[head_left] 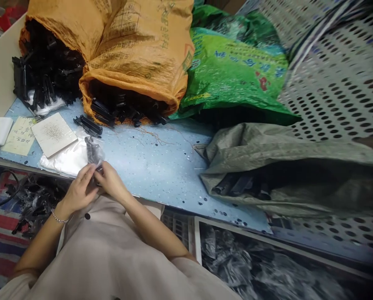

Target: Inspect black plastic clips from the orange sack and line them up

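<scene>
Clear plastic bag [94, 151], dark inside, has its long axis pointing away from the body [111, 250] beside the white plastic pile [64, 160], left hand [79, 189] and right hand [112, 182] (equally near) pinching its near end.

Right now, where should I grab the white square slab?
Probably grip the slab by its near right edge, from your side with the left hand once free: it lies roughly flat, and that edge overlies thin plastic, which should give.
</scene>
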Demonstrator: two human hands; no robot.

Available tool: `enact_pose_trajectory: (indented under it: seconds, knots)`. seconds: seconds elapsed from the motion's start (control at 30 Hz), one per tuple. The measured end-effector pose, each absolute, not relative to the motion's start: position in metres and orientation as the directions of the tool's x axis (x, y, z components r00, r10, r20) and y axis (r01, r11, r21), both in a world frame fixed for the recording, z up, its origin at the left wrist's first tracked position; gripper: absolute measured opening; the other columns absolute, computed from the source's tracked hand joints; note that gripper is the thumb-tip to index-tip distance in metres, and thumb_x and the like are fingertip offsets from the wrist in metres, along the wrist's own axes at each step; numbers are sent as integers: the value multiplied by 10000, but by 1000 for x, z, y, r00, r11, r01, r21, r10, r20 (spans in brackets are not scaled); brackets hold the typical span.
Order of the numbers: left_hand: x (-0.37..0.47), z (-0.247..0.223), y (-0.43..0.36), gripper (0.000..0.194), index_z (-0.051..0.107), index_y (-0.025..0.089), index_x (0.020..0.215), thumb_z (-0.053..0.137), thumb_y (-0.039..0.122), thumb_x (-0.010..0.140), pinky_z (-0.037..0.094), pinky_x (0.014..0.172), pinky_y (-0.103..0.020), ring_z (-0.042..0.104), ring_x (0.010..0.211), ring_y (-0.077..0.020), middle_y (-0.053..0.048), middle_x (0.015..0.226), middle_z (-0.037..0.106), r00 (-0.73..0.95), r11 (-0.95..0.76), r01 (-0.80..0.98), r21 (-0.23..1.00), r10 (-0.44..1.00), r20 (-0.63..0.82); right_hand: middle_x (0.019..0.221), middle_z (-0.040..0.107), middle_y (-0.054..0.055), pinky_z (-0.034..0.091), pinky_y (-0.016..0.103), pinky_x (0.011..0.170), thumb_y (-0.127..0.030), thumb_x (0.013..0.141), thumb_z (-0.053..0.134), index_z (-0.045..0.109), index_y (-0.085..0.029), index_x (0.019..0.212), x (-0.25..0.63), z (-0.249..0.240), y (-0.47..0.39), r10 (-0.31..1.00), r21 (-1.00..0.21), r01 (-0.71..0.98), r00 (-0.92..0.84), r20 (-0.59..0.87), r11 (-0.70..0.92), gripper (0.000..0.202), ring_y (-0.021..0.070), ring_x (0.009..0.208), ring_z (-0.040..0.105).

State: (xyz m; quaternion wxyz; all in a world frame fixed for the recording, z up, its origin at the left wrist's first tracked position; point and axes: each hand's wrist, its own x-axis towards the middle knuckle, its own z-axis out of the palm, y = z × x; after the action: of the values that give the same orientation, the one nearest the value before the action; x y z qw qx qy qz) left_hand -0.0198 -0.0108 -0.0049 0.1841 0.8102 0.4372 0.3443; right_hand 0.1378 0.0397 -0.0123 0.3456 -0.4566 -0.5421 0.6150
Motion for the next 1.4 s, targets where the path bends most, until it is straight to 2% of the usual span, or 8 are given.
enact_pose_trajectory:
  seconds: [0.17, 0.33, 0.47, 0.67, 0.77, 0.83, 1.03, 1.4]
  knots:
    - [-91, 52, -44, 164, 773, 286, 996, 651, 336, 898, 593, 941, -418, 695, 1008, -249, -74, 1067, 726, 151, -202, 585, 786, 979, 139, 976, 702, 57, 519, 326, 809, -341, 936, 588, 696, -186, 1064, 148, 15, 63, 684, -976, 160, -729, -17, 146, 228, 189, 867, 653]
    - [-196, 49, -60, 267, 783, 296, 860, 680, 535, 796, 571, 924, -409, 695, 995, -295, -70, 1011, 756, 159, 184, 712, 677, 898, -410, 1268, 604, 176, 439, 447, 996, -271, 1000, 501, 623, -147, 1276, 132, 5, 153, 956, -718, 649, -281, 80, 251, 326, 303, 1188, 541]
    - [-222, -32, -27, 360, 730, 190, 823, 694, 522, 689, 477, 1044, -479, 661, 1106, -379, -133, 1006, 756, -213, 461, 788, 408, 826, -521, 1311, 532, 249, 413, 475, 990, -235, 987, 509, 574, -67, 1291, 111, -14, 206, 973, -505, 842, -229, -22, 187, 353, 338, 1193, 473]
    - [-181, -59, -11, 518, 718, 101, 1057, 730, 506, 734, 516, 1003, -492, 686, 1095, -367, -194, 1129, 741, -24, 507, 644, 573, 762, -647, 1026, 629, 110, 448, 384, 909, -278, 973, 477, 661, -155, 1008, 148, -27, 193, 955, -765, 632, -287, -79, 127, 224, 236, 973, 552]
    - [-119, -30, -5, 612, 602, 171, 1336, 663, 546, 856, 537, 1005, -454, 697, 1101, -281, -165, 1323, 667, 274, 406, 250, 879, 841, -466, 947, 637, 52, 461, 349, 889, -371, 966, 486, 662, -181, 1022, 170, -28, 140, 931, -918, 371, -364, -2, 143, 265, 206, 940, 576]
    - [-68, -14, 8, 725, 374, 242, 1524, 601, 556, 911, 480, 1097, -453, 584, 1306, -268, -159, 1549, 466, 125, 173, 71, 982, 975, -181, 993, 642, 52, 467, 329, 866, -440, 964, 509, 658, -193, 1087, 175, -25, 98, 920, -954, 268, -391, 18, 132, 313, 194, 934, 591]
    - [37, -3, 37, 764, 94, 270, 1616, 462, 522, 995, 115, 1300, -443, 61, 1588, -258, -83, 1717, 85, 142, -72, 216, 974, 989, 42, 883, 611, 47, 462, 323, 800, -585, 1030, 309, 593, -220, 999, 196, -4, 54, 981, -899, 401, -152, 124, 176, 464, 185, 816, 580]
    - [76, -8, 60, 728, 275, 231, 1576, 523, 522, 957, 186, 1276, -409, 250, 1548, -263, -89, 1667, 288, 237, -16, 148, 989, 971, -19, 739, 580, 48, 406, 297, 674, -571, 1053, 181, 546, -212, 799, 239, -28, 42, 947, -698, 640, -190, 260, 320, 572, 180, 704, 525]
